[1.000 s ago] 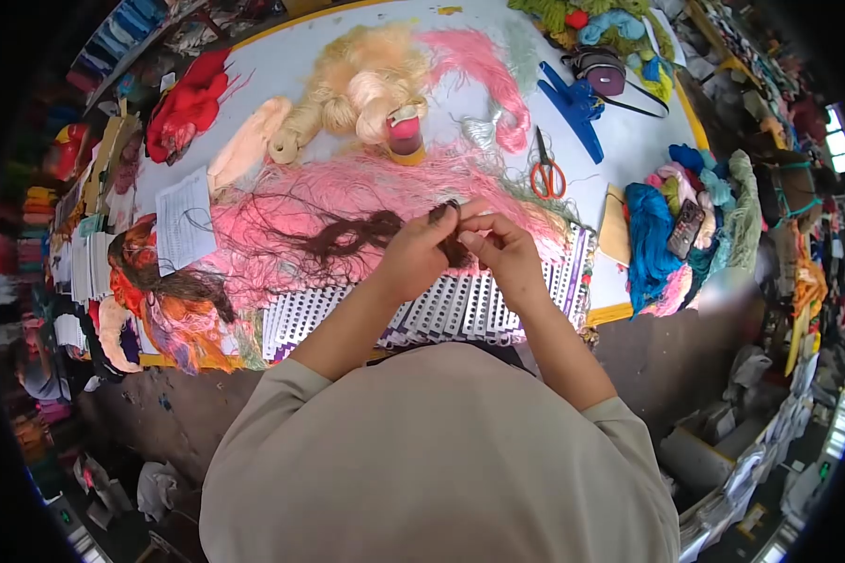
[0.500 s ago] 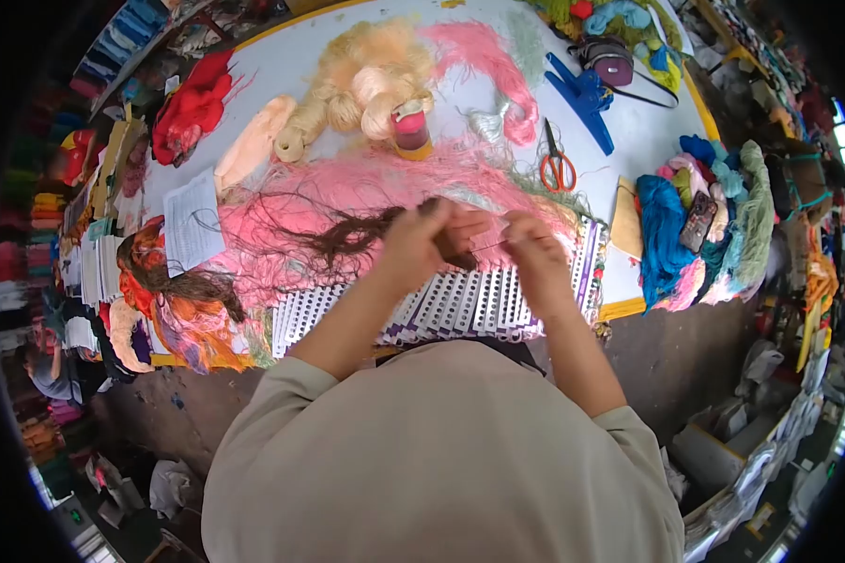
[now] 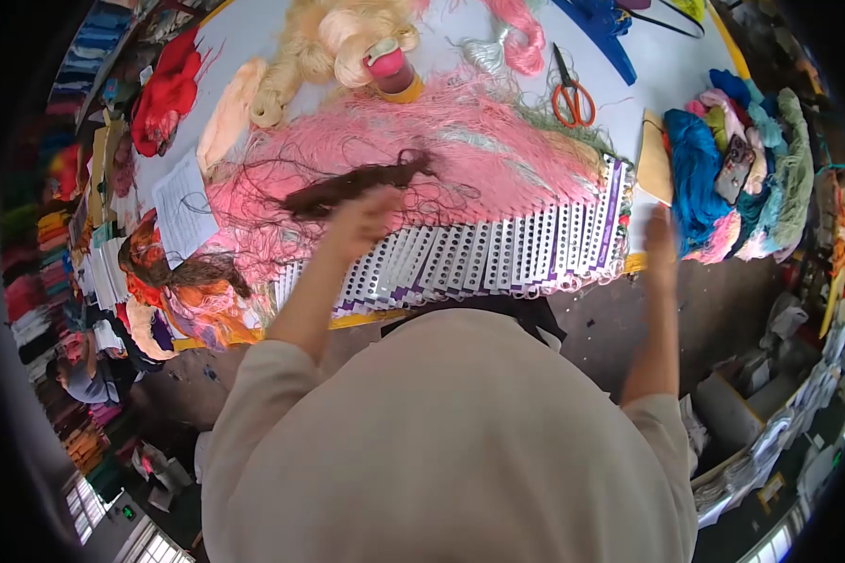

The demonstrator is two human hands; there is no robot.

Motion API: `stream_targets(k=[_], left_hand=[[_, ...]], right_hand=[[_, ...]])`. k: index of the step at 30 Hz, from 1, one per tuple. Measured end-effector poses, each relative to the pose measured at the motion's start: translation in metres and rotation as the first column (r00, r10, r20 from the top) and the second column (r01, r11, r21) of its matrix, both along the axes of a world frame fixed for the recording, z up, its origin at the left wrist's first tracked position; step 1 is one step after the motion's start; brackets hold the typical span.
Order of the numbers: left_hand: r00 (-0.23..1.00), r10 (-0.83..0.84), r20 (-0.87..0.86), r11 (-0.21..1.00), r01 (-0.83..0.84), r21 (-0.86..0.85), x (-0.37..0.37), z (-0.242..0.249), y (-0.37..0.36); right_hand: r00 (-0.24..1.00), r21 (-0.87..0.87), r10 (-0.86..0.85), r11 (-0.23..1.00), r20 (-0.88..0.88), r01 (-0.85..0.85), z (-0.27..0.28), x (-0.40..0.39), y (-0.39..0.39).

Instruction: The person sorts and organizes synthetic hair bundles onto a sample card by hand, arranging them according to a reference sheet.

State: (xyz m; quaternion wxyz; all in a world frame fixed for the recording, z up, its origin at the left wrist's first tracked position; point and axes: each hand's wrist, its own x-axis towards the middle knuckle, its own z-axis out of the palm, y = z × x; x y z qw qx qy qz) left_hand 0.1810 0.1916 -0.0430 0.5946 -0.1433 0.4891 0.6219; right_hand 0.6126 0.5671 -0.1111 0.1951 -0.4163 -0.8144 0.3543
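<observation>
Hands are wide apart — left hand (image 3: 361, 218) pinches the brown yarn hank (image 3: 352, 185) running leftward, right hand (image 3: 660, 246) far off, grip unclear.

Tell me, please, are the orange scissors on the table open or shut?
Shut: the scissors lie flat on the white table, blades together in one dark line, apart from both hands.

My desk (image 3: 671, 70) carries pink thread (image 3: 460, 141) across its middle, perforated cards (image 3: 498, 258) along the near edge, scissors (image 3: 571, 94) and blue yarn (image 3: 693, 174) toward the right edge, red yarn (image 3: 164, 98) at the left.
</observation>
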Motion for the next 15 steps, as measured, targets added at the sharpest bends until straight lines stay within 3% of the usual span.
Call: stream_targets(k=[1, 2, 3, 5, 6, 8, 9, 10, 11, 13, 15], left_hand=[[0.971, -0.224, -0.081, 0.971, 0.215, -0.107, 0.029, -0.02, 0.023], [0.885, -0.419, -0.204, 0.904, 0.385, -0.185, 0.053, -0.041, 0.043], [0.86, -0.451, -0.239, 0.879, 0.382, -0.286, 0.077, -0.066, 0.058], [0.781, -0.54, -0.313, 0.813, 0.388, -0.433, 0.109, -0.088, 0.078], [0.725, -0.593, -0.352, 0.778, 0.403, -0.482, 0.118, -0.091, 0.083], [0.744, -0.552, -0.375, 0.813, 0.381, -0.441, 0.122, -0.077, 0.088], [0.811, -0.491, -0.319, 0.854, 0.374, -0.363, 0.121, -0.077, 0.088], [0.865, -0.43, -0.258, 0.891, 0.36, -0.277, 0.119, -0.078, 0.091], [0.869, -0.436, -0.235, 0.897, 0.398, -0.192, 0.115, -0.077, 0.09], [0.876, -0.414, -0.247, 0.908, 0.38, -0.176, 0.115, -0.093, 0.092], [0.883, -0.417, -0.216, 0.908, 0.391, -0.152, 0.114, -0.097, 0.092]], right_hand=[[0.965, 0.071, 0.246, 0.965, 0.088, -0.252, -0.064, -0.025, -0.023], [0.933, -0.334, 0.257, 0.928, 0.252, -0.165, 0.02, -0.107, -0.083], [0.923, -0.233, 0.327, 0.932, 0.204, -0.279, 0.015, -0.136, -0.118], [0.891, -0.492, 0.436, 0.807, 0.126, -0.325, 0.019, -0.171, -0.15], [0.884, -0.397, 0.46, 0.829, 0.085, -0.393, -0.009, -0.175, -0.16], [0.879, -0.43, 0.461, 0.823, 0.122, -0.372, -0.014, -0.182, -0.164], [0.87, -0.455, 0.464, 0.818, 0.164, -0.351, -0.016, -0.184, -0.165], [0.86, -0.572, 0.475, 0.764, 0.187, -0.297, -0.008, -0.188, -0.16], [0.892, -0.332, 0.453, 0.842, 0.005, -0.426, -0.044, -0.181, -0.165], [0.893, -0.43, 0.45, 0.807, 0.005, -0.404, -0.067, -0.185, -0.163], [0.879, -0.298, 0.471, 0.83, -0.075, -0.471, -0.094, -0.184, -0.167]])
